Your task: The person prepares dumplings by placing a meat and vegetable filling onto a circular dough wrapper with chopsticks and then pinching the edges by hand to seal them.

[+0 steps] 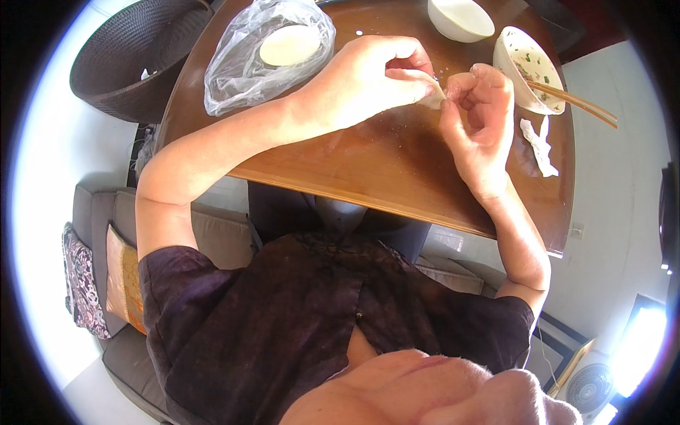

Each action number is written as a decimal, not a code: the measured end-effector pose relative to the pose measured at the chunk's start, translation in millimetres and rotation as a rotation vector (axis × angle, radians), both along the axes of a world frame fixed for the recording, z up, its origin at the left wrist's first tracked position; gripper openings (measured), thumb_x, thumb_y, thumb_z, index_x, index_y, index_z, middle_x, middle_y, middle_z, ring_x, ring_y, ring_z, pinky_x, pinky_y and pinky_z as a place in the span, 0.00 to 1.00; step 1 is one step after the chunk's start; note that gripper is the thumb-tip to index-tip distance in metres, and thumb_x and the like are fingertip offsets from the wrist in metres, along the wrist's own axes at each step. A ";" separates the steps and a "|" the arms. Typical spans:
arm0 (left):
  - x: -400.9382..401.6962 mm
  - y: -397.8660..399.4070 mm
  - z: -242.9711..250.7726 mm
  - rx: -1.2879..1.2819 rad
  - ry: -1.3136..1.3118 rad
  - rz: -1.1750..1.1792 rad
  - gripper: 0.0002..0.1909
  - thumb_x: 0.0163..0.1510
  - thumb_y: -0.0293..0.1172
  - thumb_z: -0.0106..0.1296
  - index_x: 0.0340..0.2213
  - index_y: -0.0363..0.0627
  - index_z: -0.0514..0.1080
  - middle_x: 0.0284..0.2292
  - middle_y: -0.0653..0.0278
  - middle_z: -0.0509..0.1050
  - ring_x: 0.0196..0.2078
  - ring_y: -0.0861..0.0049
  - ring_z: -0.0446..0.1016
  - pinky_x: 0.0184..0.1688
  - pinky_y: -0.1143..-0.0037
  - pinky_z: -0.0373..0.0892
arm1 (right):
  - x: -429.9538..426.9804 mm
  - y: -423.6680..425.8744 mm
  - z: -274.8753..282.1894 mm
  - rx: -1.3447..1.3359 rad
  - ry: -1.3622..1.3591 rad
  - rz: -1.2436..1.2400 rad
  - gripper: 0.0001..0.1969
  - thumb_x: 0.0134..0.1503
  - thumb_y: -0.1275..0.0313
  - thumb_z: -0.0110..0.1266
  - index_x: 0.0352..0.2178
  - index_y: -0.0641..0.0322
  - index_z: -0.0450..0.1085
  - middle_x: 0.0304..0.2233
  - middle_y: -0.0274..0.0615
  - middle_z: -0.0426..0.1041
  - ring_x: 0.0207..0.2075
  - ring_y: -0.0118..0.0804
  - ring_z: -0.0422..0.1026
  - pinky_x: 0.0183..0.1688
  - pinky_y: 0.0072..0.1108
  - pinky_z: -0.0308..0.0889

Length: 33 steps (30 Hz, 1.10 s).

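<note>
Between my two hands is a small folded dumpling wrapper [433, 99], pale and floury. My left hand [380, 74] pinches its left side between thumb and fingers, and my right hand [481, 106] has thumb and fingertips at its right corner. Whether filling is inside cannot be seen. To the left, a stack of round dough wrappers [290, 45] lies in a clear plastic bag [234, 85]. Right of my right hand, a white bowl [504, 58] holds filling with green bits, and a pair of wooden chopsticks [584, 104] rests in it.
An empty-looking white bowl [461, 21] stands at the table's far side. A crumpled white tissue [539, 149] lies near the right edge of the wooden table [372, 175]. A dark woven basket [127, 64] is beyond the left edge. Flour specks dot the tabletop.
</note>
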<state>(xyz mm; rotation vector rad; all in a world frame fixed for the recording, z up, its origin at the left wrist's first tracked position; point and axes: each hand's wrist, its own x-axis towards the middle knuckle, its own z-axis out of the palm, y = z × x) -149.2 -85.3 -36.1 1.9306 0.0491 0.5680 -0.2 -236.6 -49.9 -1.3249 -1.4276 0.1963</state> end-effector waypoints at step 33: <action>0.8 0.2 -2.9 -0.111 0.004 -0.028 0.05 0.57 0.24 0.52 0.37 0.37 0.70 0.32 0.70 0.72 0.36 0.89 0.69 0.39 0.84 0.67 | 0.4 -1.1 3.6 0.081 -0.215 -0.043 0.31 0.50 0.86 0.57 0.54 0.64 0.55 0.34 0.39 0.72 0.34 0.27 0.72 0.41 0.19 0.70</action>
